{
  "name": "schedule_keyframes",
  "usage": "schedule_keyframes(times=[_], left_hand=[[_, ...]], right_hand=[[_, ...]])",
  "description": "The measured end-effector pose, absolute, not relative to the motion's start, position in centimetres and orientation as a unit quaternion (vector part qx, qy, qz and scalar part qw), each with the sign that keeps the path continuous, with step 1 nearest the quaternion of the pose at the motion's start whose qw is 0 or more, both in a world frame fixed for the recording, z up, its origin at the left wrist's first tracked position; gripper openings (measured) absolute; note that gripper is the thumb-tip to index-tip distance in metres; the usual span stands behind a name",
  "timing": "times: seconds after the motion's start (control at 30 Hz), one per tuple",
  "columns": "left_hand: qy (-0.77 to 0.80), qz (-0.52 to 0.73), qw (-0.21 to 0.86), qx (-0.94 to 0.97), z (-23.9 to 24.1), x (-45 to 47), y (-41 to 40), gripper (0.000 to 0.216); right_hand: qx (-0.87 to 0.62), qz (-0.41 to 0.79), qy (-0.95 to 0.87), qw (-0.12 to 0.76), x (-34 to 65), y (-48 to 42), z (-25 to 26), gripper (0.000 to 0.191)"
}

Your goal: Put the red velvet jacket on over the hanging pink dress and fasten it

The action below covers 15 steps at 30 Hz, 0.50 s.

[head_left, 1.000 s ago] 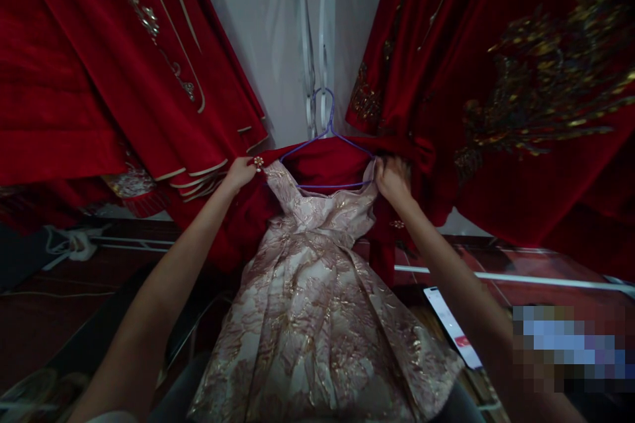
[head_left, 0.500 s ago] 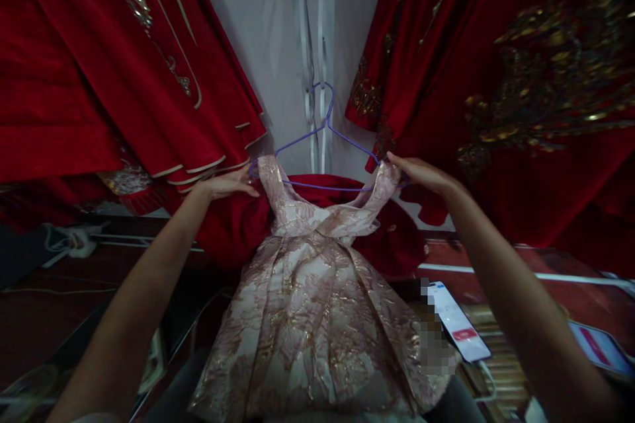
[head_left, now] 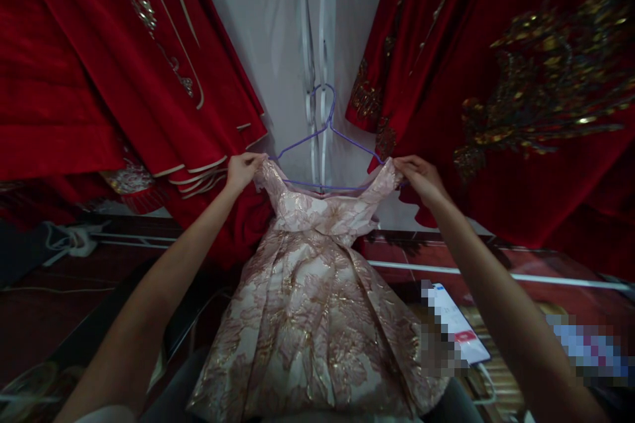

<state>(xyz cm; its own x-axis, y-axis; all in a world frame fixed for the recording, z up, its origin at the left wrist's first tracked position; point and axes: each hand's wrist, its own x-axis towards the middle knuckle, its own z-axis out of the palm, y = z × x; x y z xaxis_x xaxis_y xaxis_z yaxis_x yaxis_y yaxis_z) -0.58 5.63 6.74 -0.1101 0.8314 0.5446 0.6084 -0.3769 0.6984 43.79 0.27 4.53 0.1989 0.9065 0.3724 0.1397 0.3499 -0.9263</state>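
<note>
A pale pink and gold brocade dress (head_left: 317, 277) lies spread in front of me, its skirt toward my body. The purple wire hanger (head_left: 331, 120) runs through its shoulders, and the hook points up and away. My left hand (head_left: 244, 170) pinches the left shoulder strap at the hanger's end. At the opposite strap, my right hand (head_left: 421, 175) is closed on the cloth, thumb and fingers together. The hanger's lower bar shows across the neckline.
Red embroidered garments hang at the left (head_left: 149, 66) and right (head_left: 446, 79), with a pale wall (head_left: 258, 13) between them. A lit phone (head_left: 461, 327) with a cable rests on a slatted surface (head_left: 506, 370) at the lower right. A white rod (head_left: 421, 268) crosses behind.
My left hand has gone from spread fingers beside the hanger's end to pinching the strap. The dress's neckline now sits flatter, and the red cloth behind it has shifted left.
</note>
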Motion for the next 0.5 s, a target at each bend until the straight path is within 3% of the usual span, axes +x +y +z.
schedule_keyframes(times=[0.13,0.27,0.33,0.4,0.5], left_hand=[[0.677,0.363,0.054,0.639,5.1,-2.9,4.5,0.032],[0.619,0.189,0.166,0.744,4.0,-2.1,1.6,0.024],[0.512,0.182,0.221,0.810,4.1,0.2,0.3,0.026],[0.435,0.232,0.204,0.846,4.5,3.4,-0.5,0.029],[0.324,0.278,0.120,0.897,4.9,8.4,-0.3,0.024]], right_hand=[[-0.533,0.278,-0.476,0.642,45.0,0.5,1.8,0.034],[-0.575,0.387,-0.500,0.520,45.6,-1.4,-1.1,0.034],[-0.552,0.448,-0.557,0.428,45.2,-2.6,-1.7,0.036],[-0.511,0.467,-0.616,0.376,44.3,-3.4,-1.4,0.040],[-0.458,0.414,-0.681,0.393,42.5,-4.0,0.3,0.040]])
